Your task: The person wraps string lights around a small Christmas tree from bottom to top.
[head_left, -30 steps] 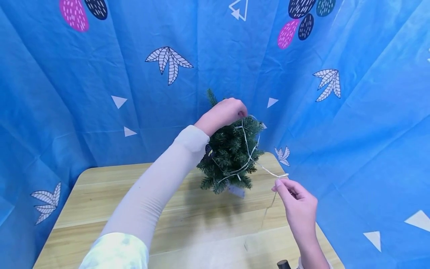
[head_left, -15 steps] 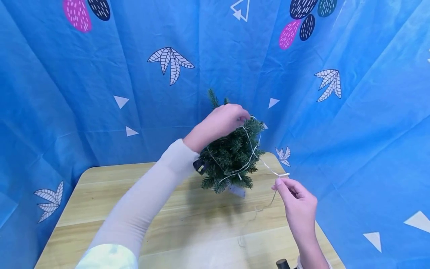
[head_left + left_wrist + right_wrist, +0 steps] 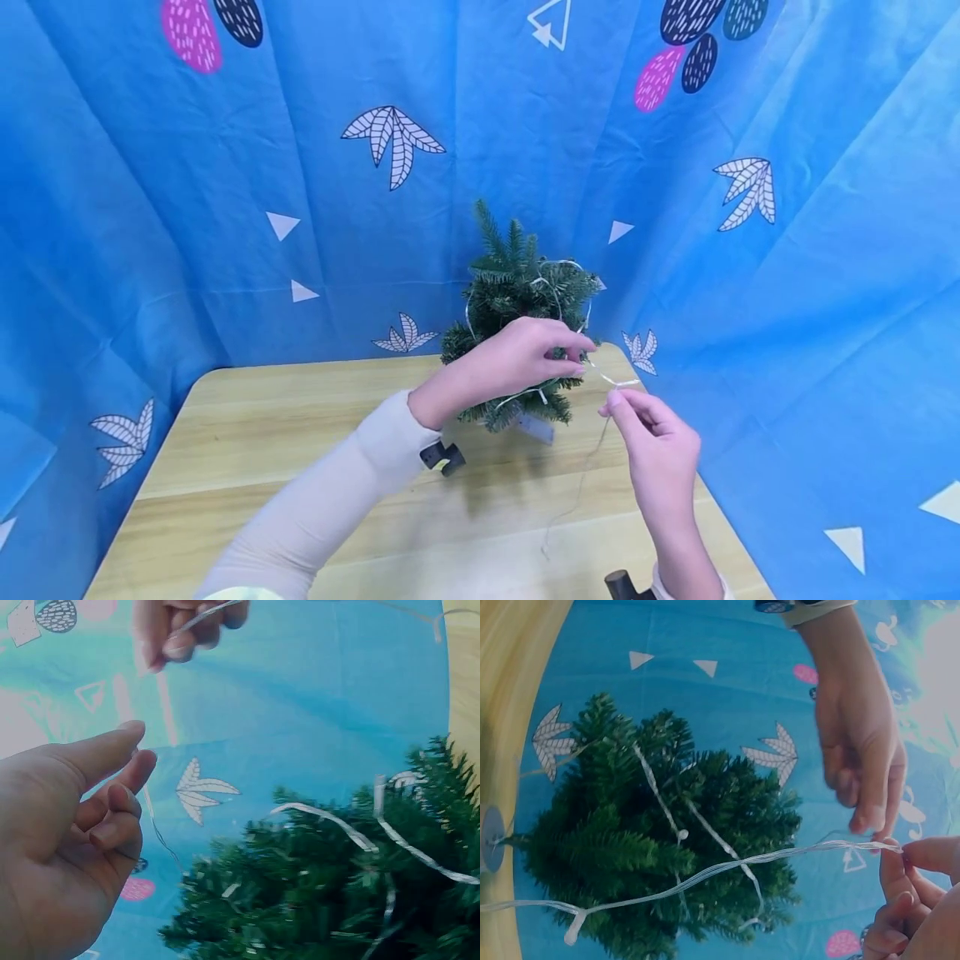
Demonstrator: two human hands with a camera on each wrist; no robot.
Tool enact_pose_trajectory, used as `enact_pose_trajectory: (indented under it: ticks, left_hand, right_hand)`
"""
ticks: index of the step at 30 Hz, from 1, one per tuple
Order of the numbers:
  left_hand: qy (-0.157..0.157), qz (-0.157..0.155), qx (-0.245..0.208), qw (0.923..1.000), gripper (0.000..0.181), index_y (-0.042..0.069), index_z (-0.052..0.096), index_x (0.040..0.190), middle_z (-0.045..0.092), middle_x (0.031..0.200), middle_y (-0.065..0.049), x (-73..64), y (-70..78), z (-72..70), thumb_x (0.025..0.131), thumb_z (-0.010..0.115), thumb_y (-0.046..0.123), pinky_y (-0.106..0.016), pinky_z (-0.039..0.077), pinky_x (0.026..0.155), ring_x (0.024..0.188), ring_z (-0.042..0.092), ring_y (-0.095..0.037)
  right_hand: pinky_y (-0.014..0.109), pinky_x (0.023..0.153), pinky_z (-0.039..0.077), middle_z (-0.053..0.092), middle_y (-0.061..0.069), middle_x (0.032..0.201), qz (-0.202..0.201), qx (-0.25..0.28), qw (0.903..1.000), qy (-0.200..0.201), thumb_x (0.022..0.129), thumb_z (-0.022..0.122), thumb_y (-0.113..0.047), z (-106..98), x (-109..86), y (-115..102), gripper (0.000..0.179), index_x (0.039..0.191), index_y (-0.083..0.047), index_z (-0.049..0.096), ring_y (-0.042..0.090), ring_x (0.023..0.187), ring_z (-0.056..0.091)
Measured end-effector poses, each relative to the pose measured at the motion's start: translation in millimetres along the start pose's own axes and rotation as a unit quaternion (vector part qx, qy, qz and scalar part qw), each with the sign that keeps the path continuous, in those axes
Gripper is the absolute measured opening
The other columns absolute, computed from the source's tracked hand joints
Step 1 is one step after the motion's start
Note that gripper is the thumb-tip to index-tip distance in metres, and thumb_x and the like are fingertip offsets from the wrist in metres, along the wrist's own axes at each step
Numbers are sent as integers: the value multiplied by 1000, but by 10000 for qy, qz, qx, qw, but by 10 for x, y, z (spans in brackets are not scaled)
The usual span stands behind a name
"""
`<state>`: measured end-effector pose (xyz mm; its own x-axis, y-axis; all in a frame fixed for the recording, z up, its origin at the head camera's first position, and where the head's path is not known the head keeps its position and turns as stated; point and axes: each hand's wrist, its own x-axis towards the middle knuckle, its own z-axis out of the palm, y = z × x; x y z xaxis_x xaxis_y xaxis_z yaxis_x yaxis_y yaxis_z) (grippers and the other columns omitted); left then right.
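Note:
A small green artificial Christmas tree (image 3: 510, 287) stands on the table, with white string lights (image 3: 517, 396) draped over its branches. My right hand (image 3: 660, 450) pinches the light wire between thumb and fingertips, to the right of the tree. The wire runs from the branches to that pinch, and a thin tail hangs below it. My left hand (image 3: 528, 358) is in front of the tree, its thumb and forefinger slightly parted with the tips right by the wire. In the right wrist view, the left fingertips are just above the wire (image 3: 832, 846), close to the right hand's pinch.
The wooden table (image 3: 285, 417) ends in front of a blue patterned curtain (image 3: 360, 250) at the back and sides. A pale tag (image 3: 535, 427) lies by the tree's foot. Black wrist devices (image 3: 442, 458) sit at both wrists.
My left hand has come down from the upper tree toward the right hand, uncovering the treetop. The right hand keeps its pinch on the wire, shifting only slightly.

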<state>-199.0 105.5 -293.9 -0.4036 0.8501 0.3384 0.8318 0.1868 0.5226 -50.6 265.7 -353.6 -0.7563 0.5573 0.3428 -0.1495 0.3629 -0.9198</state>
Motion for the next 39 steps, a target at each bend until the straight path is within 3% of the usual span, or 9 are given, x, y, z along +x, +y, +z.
enact_pose_trajectory:
  ticks: [4,7,12,16,23,34,39]
  left_hand:
    - [193,42,115,9997,23,16,74,119,73,110,5,-20,-63,46,99,67,23,-16,51,84,96,63,-5]
    - [523,341,427,9971,17,14,76,112,73,105,5,-18,-120,42,98,67,20,-14,51,87,96,65,-5]
    - [1231,1038,916,9827,13,9,78,106,75,100,1,54,-208,-41,97,68,12,-11,51,88,93,69,-8]
    - [1514,1190,1122,9749,13,8,78,105,76,100,-1,145,-256,-162,96,69,11,-13,51,89,95,70,-11]
    - [1662,745,1058,9776,15,8,78,107,76,104,-2,343,-321,-430,97,69,13,-18,51,95,100,70,-13]
    - [1895,64,1251,9739,18,12,77,111,76,111,-1,872,-493,-897,99,65,18,-21,53,89,99,69,-11]
    - [1769,-457,981,9783,21,15,77,115,74,116,1,1097,-566,-1092,101,63,21,-21,52,88,101,67,-9]
  right_hand:
    - [24,64,43,74,-1,81,-39,164,9998,-42,94,74,-27,52,3,-23,17,95,-11,78,12,70,57]
    - [24,65,44,74,-1,81,-4,199,9997,-104,93,74,-28,79,6,-31,17,96,-12,78,13,70,57]
    - [24,67,46,74,-2,82,145,99,9993,-338,92,75,-30,106,10,-27,18,98,-14,79,14,75,60]
    - [24,69,47,74,-2,84,249,2,9980,-586,92,75,-33,120,13,-17,19,102,-16,79,14,78,60]
    - [23,73,50,75,1,86,247,-35,9966,-789,92,75,-34,131,28,1,21,102,-17,79,15,83,63]
    - [24,71,49,76,2,88,206,-187,9964,-803,91,75,-38,182,53,52,20,97,-20,79,14,85,62]
    - [25,68,48,76,2,90,219,-259,9968,-726,91,75,-40,235,76,33,21,94,-20,80,15,81,61]
